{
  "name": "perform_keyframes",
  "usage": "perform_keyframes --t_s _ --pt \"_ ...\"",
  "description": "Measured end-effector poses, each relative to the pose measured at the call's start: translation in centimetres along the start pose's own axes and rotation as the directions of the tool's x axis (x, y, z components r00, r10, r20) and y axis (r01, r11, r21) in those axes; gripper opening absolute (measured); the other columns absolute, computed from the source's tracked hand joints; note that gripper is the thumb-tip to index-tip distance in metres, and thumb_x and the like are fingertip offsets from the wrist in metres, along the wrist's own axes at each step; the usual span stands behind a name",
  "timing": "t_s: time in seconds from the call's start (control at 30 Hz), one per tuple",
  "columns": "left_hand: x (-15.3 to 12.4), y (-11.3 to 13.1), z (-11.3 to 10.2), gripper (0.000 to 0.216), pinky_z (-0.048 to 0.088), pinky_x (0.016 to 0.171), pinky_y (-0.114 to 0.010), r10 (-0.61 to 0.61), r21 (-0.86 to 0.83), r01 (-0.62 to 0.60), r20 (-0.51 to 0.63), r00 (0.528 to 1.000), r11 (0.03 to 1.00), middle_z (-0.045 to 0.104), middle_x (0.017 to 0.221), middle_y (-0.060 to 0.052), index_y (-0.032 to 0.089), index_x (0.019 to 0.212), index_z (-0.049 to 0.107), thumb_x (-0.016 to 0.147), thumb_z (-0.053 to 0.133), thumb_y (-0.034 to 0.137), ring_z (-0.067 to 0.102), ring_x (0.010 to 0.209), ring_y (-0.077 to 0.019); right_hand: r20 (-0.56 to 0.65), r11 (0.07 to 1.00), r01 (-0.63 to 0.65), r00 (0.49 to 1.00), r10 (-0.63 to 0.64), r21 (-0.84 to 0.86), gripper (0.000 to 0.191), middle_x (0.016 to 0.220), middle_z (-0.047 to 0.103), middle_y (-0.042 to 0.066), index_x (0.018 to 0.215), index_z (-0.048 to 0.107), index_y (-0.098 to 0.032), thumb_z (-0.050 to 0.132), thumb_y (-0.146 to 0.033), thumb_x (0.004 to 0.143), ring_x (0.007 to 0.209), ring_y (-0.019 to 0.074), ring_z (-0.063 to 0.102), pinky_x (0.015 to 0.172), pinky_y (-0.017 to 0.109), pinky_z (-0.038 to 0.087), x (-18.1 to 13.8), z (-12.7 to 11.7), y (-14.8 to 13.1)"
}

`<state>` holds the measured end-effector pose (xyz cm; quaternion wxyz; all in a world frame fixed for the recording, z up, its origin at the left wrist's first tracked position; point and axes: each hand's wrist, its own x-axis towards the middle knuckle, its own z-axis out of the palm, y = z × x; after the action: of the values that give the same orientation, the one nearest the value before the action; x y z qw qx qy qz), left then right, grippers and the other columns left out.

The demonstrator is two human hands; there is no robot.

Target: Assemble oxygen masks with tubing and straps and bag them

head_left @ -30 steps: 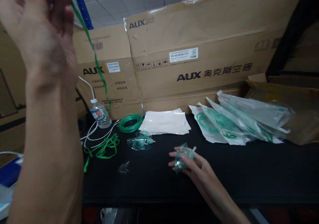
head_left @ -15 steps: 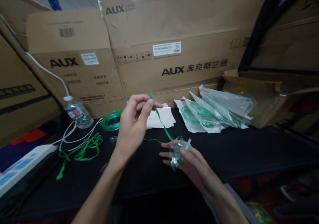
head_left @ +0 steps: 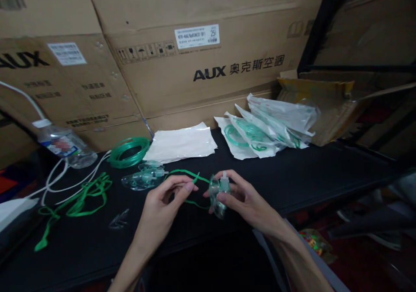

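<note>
My right hand (head_left: 238,194) is closed around a small clear green oxygen mask (head_left: 217,196) with a whitish connector at its top. Between thumb and forefinger, my left hand (head_left: 170,201) pinches the end of a green elastic strap (head_left: 191,173), which loops over to the mask. A second clear mask (head_left: 144,177) lies on the black table just beyond my left hand. Farther left is a tangle of green straps (head_left: 92,196), and a few small clear pieces (head_left: 119,219) rest near my left forearm.
Behind the hands lie white pouches (head_left: 182,142) and a coil of green tubing (head_left: 129,152). Packed pouches with tubing (head_left: 256,131) lean at the right by an open carton (head_left: 338,110). A plastic bottle (head_left: 69,147) and white cables (head_left: 52,181) are at the left, before large cardboard boxes (head_left: 156,79).
My left hand has come down, bringing the strap end close to the mask. The right hand keeps hold of the mask. The view has tilted down and shifted right, showing the second mask.
</note>
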<state>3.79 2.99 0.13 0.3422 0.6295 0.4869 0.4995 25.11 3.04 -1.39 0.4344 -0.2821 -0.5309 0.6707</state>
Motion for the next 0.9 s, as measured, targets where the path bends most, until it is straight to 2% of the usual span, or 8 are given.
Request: perform_keyframes --t_s 0.13,0.23,0.43,0.63,0.77,0.9 --pt "-0.47 -0.61 0.44 0.011 0.055 0.073 -0.023 -0.087 -0.089 0.092 0.060 0.994 0.992 0.077 0.081 -0.001 0.026 0.091 0.078 0.084 0.074 0.033 0.072 0.078 -0.0170 -0.046 0.998 0.034 0.998 -0.036 -0.046 0.035 0.100 0.073 0.003 0.118 0.059 -0.022 0.070 -0.040 0.090 0.083 0.0170 0.071 0.075 0.029 0.053 0.12 -0.10 0.29" --pt "-0.56 -0.57 0.58 0.015 0.053 0.070 -0.022 -0.103 -0.069 0.111 0.107 0.989 0.991 0.077 0.085 -0.002 0.028 0.096 0.081 0.084 0.074 0.033 0.070 0.079 -0.0164 -0.063 0.999 0.025 0.998 -0.027 -0.043 0.037 0.105 0.074 0.004 0.123 0.060 -0.022 0.069 -0.041 0.091 0.088 0.0188 0.072 0.077 0.031 0.054 0.10 -0.12 0.33" --pt "-0.48 -0.54 0.35 0.016 0.041 0.056 -0.020 0.036 0.084 -0.046 0.114 0.993 0.995 0.065 0.074 0.001 0.030 0.099 0.082 0.088 0.071 0.032 0.057 0.066 -0.0112 -0.055 1.000 0.011 0.998 -0.012 -0.010 0.041 0.112 0.075 0.005 0.125 0.059 -0.022 0.071 -0.037 0.089 0.097 0.0211 0.072 0.079 0.032 0.056 0.18 -0.12 0.27" --pt "-0.65 -0.49 0.35 0.019 0.044 0.063 -0.020 0.126 0.140 -0.156 0.204 0.971 0.978 0.066 0.075 0.002 0.028 0.105 0.080 0.093 0.066 0.026 0.060 0.070 -0.0110 -0.069 1.000 0.030 0.997 -0.031 -0.007 0.031 0.105 0.076 0.004 0.115 0.063 -0.021 0.073 -0.033 0.089 0.091 0.0179 0.074 0.079 0.028 0.056 0.40 -0.26 0.63" --pt "-0.73 -0.36 0.47 0.013 0.041 0.058 -0.020 0.151 0.150 -0.185 0.212 0.966 0.971 0.067 0.073 0.003 0.027 0.095 0.081 0.090 0.069 0.024 0.059 0.065 -0.0104 -0.072 0.999 0.032 0.997 -0.033 -0.009 0.028 0.104 0.077 0.003 0.111 0.064 -0.022 0.074 -0.033 0.088 0.090 0.0162 0.074 0.076 0.024 0.056 0.37 -0.18 0.63" --pt "-0.77 -0.31 0.52 0.012 0.040 0.058 -0.021 0.120 0.165 -0.157 0.213 0.970 0.974 0.066 0.073 0.003 0.026 0.089 0.079 0.091 0.067 0.025 0.058 0.066 -0.0105 -0.058 0.999 0.039 0.997 -0.040 -0.010 0.026 0.105 0.077 0.003 0.113 0.064 -0.022 0.072 -0.032 0.090 0.089 0.0154 0.074 0.076 0.024 0.057 0.30 -0.22 0.68"
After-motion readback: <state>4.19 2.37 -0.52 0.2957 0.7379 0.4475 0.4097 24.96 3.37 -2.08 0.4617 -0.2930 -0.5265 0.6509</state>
